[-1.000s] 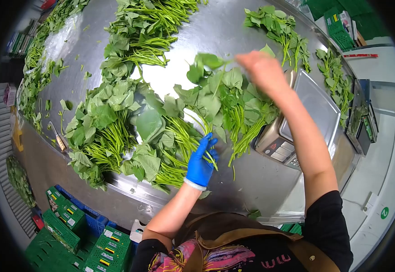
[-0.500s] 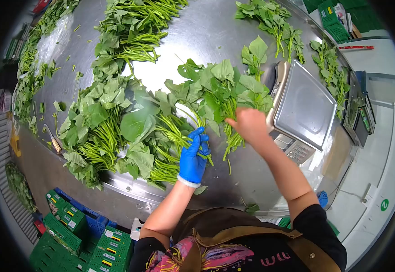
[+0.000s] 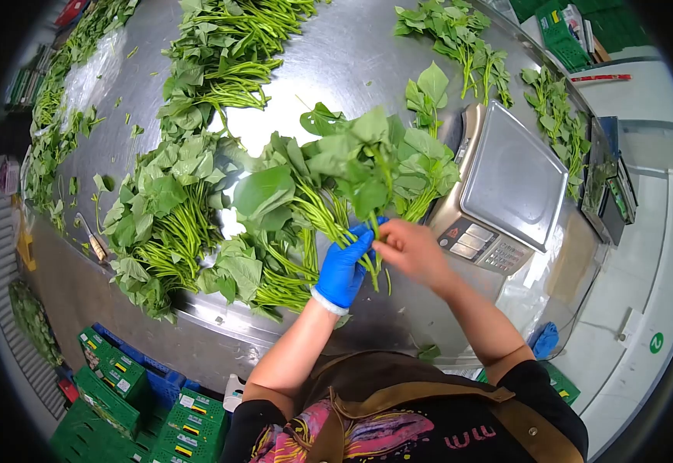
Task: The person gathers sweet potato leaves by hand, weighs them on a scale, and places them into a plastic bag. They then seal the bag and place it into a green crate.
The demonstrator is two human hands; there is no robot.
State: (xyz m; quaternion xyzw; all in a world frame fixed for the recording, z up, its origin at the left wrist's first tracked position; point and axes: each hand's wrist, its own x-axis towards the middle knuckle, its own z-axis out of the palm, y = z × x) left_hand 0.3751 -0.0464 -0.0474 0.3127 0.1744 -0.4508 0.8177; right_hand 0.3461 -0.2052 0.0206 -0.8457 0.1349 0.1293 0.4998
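Just left of the scale (image 3: 506,185), the gloved left hand (image 3: 344,266) and bare right hand (image 3: 410,248) seem clamped on the bunch of greens (image 3: 352,174), whose stems could slip loose and scatter.

I see a shiny stainless-steel work table (image 3: 352,46) catching bright overhead glare, stacked green plastic crates (image 3: 113,386) on the floor below left, and pale grey flooring (image 3: 645,270) at right.

A green round sign (image 3: 655,343) on the floor reads "2". Pink letters (image 3: 473,440) on the person's shirt and the crate labels (image 3: 186,424) are too small to read.
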